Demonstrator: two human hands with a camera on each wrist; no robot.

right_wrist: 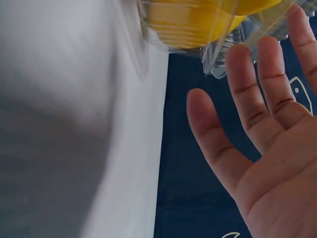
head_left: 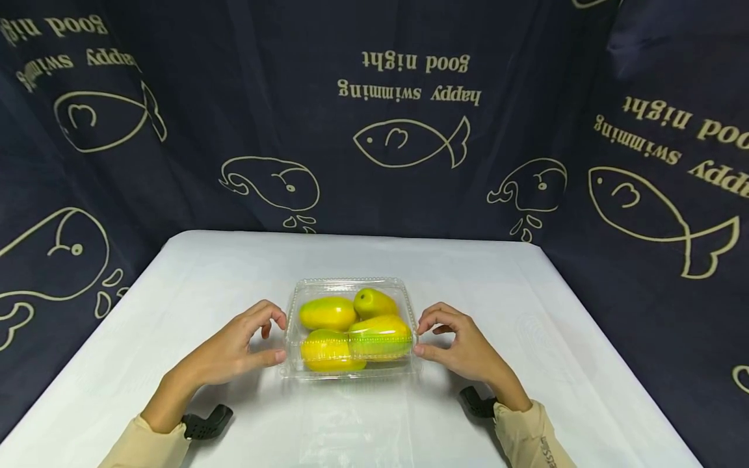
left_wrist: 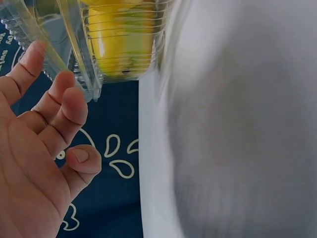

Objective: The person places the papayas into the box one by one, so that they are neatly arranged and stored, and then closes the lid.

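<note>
A clear plastic clamshell box (head_left: 374, 374) stands on the white table, with its lid over several yellow-green mangoes (head_left: 328, 314). My left hand (head_left: 236, 344) is at the box's left side, its fingers loosely bent and the thumb near the front corner. On the opposite side, my right hand (head_left: 459, 341) has its fingertips and thumb right at the box edge. Both wrist views show relaxed, spread fingers close to the ribbed box (left_wrist: 126, 42) and its rim (right_wrist: 218, 62). Whether the fingertips touch the plastic, I cannot tell.
The white-covered table (head_left: 468, 279) reaches back to a dark blue curtain (head_left: 409, 201) printed with fish, whales and words. Black wrist devices (head_left: 209, 422) are worn at both cuffs, below the beige sleeves (head_left: 146, 448).
</note>
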